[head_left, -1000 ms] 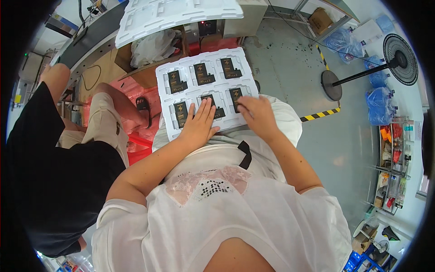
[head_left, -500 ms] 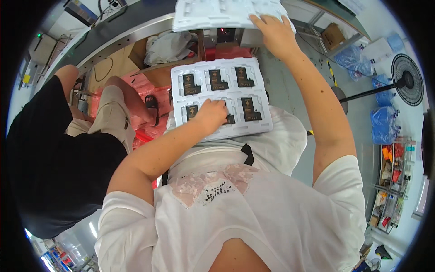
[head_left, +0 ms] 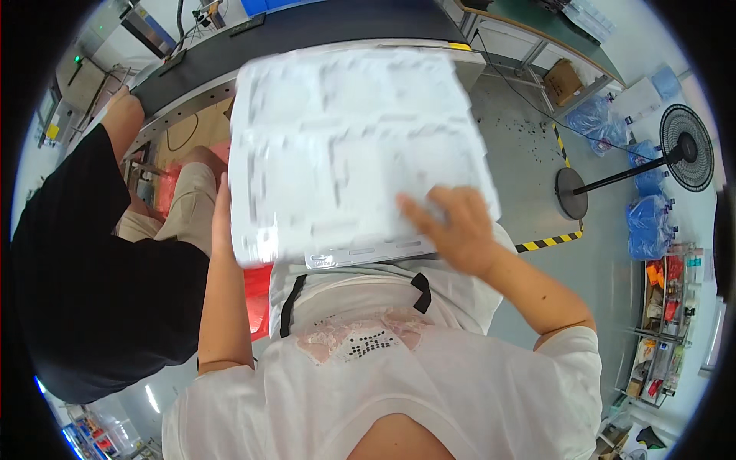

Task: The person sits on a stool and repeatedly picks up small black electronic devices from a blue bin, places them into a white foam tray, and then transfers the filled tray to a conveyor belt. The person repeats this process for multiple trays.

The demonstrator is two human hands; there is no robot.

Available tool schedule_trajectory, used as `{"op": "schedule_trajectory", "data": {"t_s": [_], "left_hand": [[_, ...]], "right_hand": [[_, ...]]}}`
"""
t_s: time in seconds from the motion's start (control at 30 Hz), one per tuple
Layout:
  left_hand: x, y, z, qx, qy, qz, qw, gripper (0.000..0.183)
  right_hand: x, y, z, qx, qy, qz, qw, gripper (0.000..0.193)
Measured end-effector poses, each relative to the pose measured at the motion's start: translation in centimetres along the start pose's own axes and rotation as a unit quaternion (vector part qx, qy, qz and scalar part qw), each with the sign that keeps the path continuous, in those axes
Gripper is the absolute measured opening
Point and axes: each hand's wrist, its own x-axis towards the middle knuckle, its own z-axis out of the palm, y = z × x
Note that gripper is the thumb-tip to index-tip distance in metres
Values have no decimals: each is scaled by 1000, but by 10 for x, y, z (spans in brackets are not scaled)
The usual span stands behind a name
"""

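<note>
A white moulded plastic tray (head_left: 307, 157) with several shallow recesses is raised over my lap, blurred by motion. No dark parts show in its recesses. My left hand (head_left: 222, 218) grips its left edge, the fingers hidden behind it. Over the tray's lower right part is my right hand (head_left: 460, 226), smeared a little, with its fingers apart and nothing in them; whether it touches the surface I cannot tell. Below the raised tray, the near rim of a second white tray (head_left: 368, 254) shows on my lap. The dark flat parts on that one are hidden.
A dark conveyor-like bench (head_left: 307, 32) runs along the far side. A person in a black shirt (head_left: 107, 268) sits close on my left. To the right stand a black pedestal fan (head_left: 685, 147), wrapped blue water bottles (head_left: 648, 226) and a loaded shelf rack (head_left: 663, 330).
The upper tray has come from the bench edge down and toward me, covering the tray with the dark parts. My left hand has moved to its left edge; my right hand has come nearer.
</note>
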Motion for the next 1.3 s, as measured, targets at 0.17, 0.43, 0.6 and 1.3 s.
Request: {"op": "schedule_trajectory", "data": {"t_s": [0.17, 0.43, 0.6, 1.3], "left_hand": [[36, -43, -48, 124, 33, -59, 990, 66], [62, -128, -63, 345, 106, -14, 932, 37], [66, -125, -58, 393, 121, -12, 912, 37], [299, 110, 125, 739, 240, 511, 368, 57]], "right_hand": [[-49, -26, 45, 88, -76, 12, 993, 54], [-89, -19, 79, 176, -171, 156, 957, 45], [-96, -33, 90, 141, -142, 191, 961, 43], [275, 277, 150, -19, -60, 129, 990, 69]]}}
